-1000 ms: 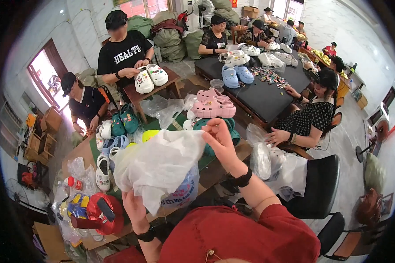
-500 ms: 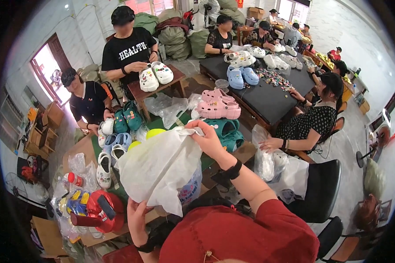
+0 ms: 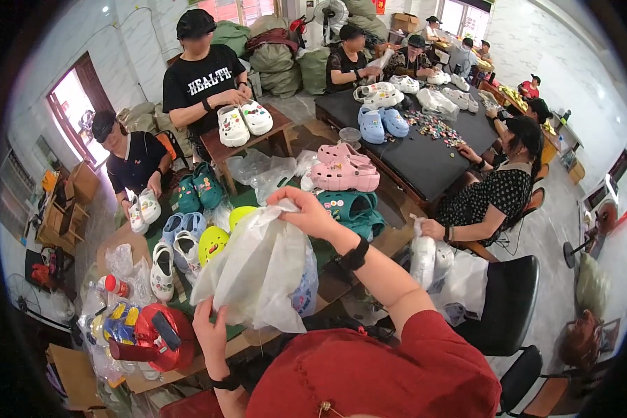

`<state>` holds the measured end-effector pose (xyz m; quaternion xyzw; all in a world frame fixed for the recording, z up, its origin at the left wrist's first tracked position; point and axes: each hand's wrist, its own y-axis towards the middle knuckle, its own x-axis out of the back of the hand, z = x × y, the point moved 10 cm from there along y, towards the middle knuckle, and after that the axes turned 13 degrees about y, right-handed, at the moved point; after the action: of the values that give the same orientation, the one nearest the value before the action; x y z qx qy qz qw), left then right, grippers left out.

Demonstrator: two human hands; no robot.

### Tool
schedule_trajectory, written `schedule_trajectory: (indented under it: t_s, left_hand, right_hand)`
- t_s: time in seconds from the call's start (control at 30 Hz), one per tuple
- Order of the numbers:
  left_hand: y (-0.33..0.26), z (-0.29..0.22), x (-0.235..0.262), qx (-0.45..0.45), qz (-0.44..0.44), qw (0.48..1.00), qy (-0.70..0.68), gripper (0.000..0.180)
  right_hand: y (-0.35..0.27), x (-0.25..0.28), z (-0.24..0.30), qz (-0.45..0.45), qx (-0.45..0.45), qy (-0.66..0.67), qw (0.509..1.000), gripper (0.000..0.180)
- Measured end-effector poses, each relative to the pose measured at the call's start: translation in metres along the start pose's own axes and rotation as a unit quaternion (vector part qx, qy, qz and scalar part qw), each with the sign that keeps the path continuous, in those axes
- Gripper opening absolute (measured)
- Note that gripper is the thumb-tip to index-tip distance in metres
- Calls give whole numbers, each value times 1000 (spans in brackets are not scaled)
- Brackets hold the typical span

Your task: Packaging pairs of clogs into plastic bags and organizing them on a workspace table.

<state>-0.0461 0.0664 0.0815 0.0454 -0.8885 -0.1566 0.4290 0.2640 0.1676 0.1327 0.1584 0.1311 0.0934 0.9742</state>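
Observation:
A thin whitish plastic bag (image 3: 258,275) hangs spread between my two hands. My right hand (image 3: 301,211) pinches its upper edge, while my left hand (image 3: 209,326) grips its lower left edge. Just behind the bag, partly hidden by it, stand lime-yellow clogs (image 3: 213,244). Beyond my right hand, pink clogs (image 3: 345,173) are stacked near dark green clogs (image 3: 355,212) with small charms. White clogs (image 3: 162,273) with charms sit on the table left of the bag, close to light blue clogs (image 3: 173,226).
At the table's near left are a red bag (image 3: 177,334) with a dark phone-like object (image 3: 167,331) on it and a red-lidded jar (image 3: 117,284). A black chair (image 3: 505,306) stands at my right. Co-workers handle clogs around a black table (image 3: 425,164) and a wooden stool (image 3: 279,124).
My right hand has moved slightly left and up with the bag's edge, and the bag has gathered, uncovering more of the lime-yellow clogs. The co-worker at left has lifted a white pair.

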Motion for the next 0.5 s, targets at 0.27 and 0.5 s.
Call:
schedule_trajectory:
  t_s: [0.27, 0.5]
  left_hand:
    - [-20, 14, 43, 25, -157, 986, 59, 16]
    - [-25, 1, 3, 63, -61, 996, -11, 52]
  right_hand:
    - [38, 8, 41, 29, 55, -56, 997, 69]
    - [-24, 43, -28, -126, -77, -150, 978, 77]
